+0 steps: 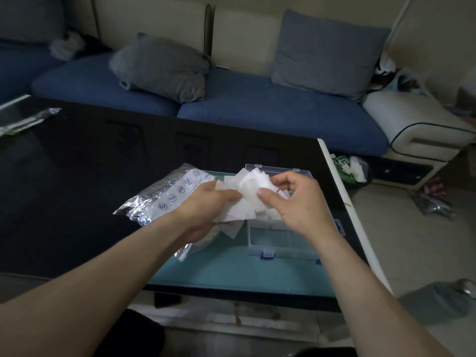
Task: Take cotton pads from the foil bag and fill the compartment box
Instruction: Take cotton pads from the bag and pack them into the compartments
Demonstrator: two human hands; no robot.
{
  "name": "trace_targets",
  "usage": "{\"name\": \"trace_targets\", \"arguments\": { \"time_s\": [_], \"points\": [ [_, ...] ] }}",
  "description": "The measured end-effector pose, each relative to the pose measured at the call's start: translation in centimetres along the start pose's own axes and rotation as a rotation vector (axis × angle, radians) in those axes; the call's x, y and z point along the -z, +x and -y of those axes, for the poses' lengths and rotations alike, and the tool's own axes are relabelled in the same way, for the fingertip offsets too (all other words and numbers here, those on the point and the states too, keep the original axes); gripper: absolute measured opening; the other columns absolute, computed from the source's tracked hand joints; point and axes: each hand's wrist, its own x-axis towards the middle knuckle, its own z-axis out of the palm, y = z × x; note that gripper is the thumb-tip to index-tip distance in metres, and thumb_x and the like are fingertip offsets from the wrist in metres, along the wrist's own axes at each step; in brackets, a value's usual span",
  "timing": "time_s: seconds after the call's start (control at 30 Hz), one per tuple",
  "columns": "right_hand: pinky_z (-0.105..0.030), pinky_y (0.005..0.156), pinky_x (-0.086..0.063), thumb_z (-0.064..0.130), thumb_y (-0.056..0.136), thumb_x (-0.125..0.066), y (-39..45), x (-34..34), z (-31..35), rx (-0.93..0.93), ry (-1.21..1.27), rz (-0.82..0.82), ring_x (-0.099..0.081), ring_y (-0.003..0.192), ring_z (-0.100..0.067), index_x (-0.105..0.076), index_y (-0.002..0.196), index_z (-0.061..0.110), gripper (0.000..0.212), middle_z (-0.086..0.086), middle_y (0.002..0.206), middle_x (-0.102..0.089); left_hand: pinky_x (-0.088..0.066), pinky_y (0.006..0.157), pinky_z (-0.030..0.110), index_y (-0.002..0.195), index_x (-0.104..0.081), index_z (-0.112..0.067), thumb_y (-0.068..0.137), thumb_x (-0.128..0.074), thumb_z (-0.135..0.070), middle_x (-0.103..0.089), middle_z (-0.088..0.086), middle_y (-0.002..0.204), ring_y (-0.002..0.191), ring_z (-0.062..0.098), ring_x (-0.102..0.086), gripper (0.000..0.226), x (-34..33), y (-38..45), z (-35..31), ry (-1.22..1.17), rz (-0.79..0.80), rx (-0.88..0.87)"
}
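A loose bunch of white cotton pads [247, 191] is held above the clear compartment box [280, 240], which stands open on a teal mat [231, 274]. My left hand [206, 207] grips the bunch from the left and below. My right hand [293, 199] pinches pads at the bunch's right side with thumb and fingers. The silver foil bag [164, 197] lies flat on the table to the left of the box, partly under my left wrist. Much of the box's inside is hidden behind the pads and my hands.
The dark table [77, 189] has a white right edge [345, 199]. Another clear wrapper [28, 119] lies at its far left. A blue sofa with grey cushions [164, 65] stands behind. Bags and litter [353, 168] lie on the floor to the right.
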Motion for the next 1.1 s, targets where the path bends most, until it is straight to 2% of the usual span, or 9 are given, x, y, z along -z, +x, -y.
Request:
{"name": "trace_targets", "arguments": {
  "time_s": [0.07,0.13,0.2,0.27,0.47,0.67,0.77,0.83,1.1],
  "points": [
    [-0.017,0.065,-0.043,0.028,0.087,-0.078,0.2,0.2,-0.2,-0.053,0.086,-0.008,-0.062,0.084,0.0,-0.069,0.101,0.019,0.019,0.011,0.094,-0.067,-0.048,0.047,0.029,0.105,-0.063,0.002,0.093,-0.062,-0.006,-0.067,0.017,0.084,0.064,0.024,-0.062,0.014,0.1,0.1,0.0,-0.008,-0.013,-0.014],
    [-0.017,0.051,-0.037,0.023,0.091,-0.074,0.2,0.6,-0.2,-0.183,0.393,0.059,-0.052,0.057,-0.002,-0.07,0.099,0.015,0.012,0.009,0.079,-0.063,-0.048,0.047,0.029,0.097,-0.065,0.0,0.094,-0.062,-0.006,-0.066,0.014,0.081,0.061,0.022,-0.061,0.007,0.2,0.2,0.1,0.019,-0.014,-0.058],
    [-0.018,0.041,-0.027,0.016,0.092,-0.071,0.3,1.1,0.0,-0.313,0.71,0.171,-0.038,0.048,-0.007,-0.068,0.089,0.014,0.005,0.004,0.068,-0.054,-0.055,0.059,0.034,0.094,-0.067,-0.002,0.094,-0.064,-0.007,-0.069,0.013,0.082,0.066,0.023,-0.064,0.006,0.3,0.3,0.3,0.043,-0.036,-0.104],
    [-0.016,0.037,-0.025,0.015,0.088,-0.073,0.2,1.4,0.1,-0.395,0.834,0.25,-0.037,0.049,-0.007,-0.063,0.082,0.016,0.012,0.004,0.066,-0.053,-0.057,0.075,0.042,0.096,-0.068,-0.001,0.092,-0.067,-0.007,-0.073,0.013,0.089,0.075,0.025,-0.069,0.007,0.4,0.4,0.4,0.032,-0.068,-0.132],
    [-0.016,0.035,-0.026,0.017,0.085,-0.078,-0.1,0.0,0.1,-0.448,0.637,0.258,-0.041,0.051,-0.006,-0.065,0.097,0.01,0.019,-0.006,0.085,-0.06,-0.059,0.062,0.033,0.091,-0.064,-0.004,0.087,-0.067,0.001,-0.073,0.005,0.073,0.065,0.019,-0.07,0.008,-0.2,-0.3,0.0,-0.065,0.007,-0.155],
    [-0.017,0.037,-0.024,0.015,0.086,-0.077,0.2,0.2,-0.3,-0.401,0.657,0.266,-0.036,0.045,-0.005,-0.064,0.105,0.003,0.026,-0.002,0.07,-0.06,-0.053,0.072,0.038,0.101,-0.063,0.002,0.068,-0.08,-0.005,-0.07,0.01,0.083,0.077,0.024,-0.067,0.038,0.1,-0.6,0.1,0.026,0.1,-0.165],
    [-0.019,0.039,-0.026,0.009,0.086,-0.076,0.1,0.2,-0.2,-0.338,0.625,0.186,-0.04,0.039,-0.003,-0.064,0.106,0.002,0.025,0.004,0.061,-0.063,-0.054,0.052,0.029,0.098,-0.06,0.003,0.09,-0.067,-0.005,-0.067,0.011,0.075,0.061,0.02,-0.066,0.013,-0.2,-0.8,-0.1,-0.011,0.087,-0.114],
    [-0.018,0.038,-0.025,0.006,0.087,-0.074,0.4,0.6,-0.3,-0.342,0.664,0.135,-0.04,0.038,-0.002,-0.064,0.107,0.002,0.022,0.006,0.058,-0.062,-0.048,0.043,0.027,0.098,-0.058,0.003,0.098,-0.058,-0.011,-0.063,0.013,0.072,0.053,0.021,-0.062,0.014,-0.3,-0.8,-0.3,-0.045,0.105,-0.076],
    [-0.016,0.034,-0.026,0.005,0.09,-0.069,0.5,1.9,-1.0,-0.388,0.553,0.348,-0.04,0.037,-0.004,-0.064,0.115,0.004,0.026,0.002,0.056,-0.063,-0.042,0.043,0.024,0.095,-0.061,0.002,0.095,-0.057,-0.001,-0.065,0.015,0.06,0.045,0.019,-0.058,0.004,-0.1,-0.9,-0.2,0.064,0.118,-0.124]
  ]
}}
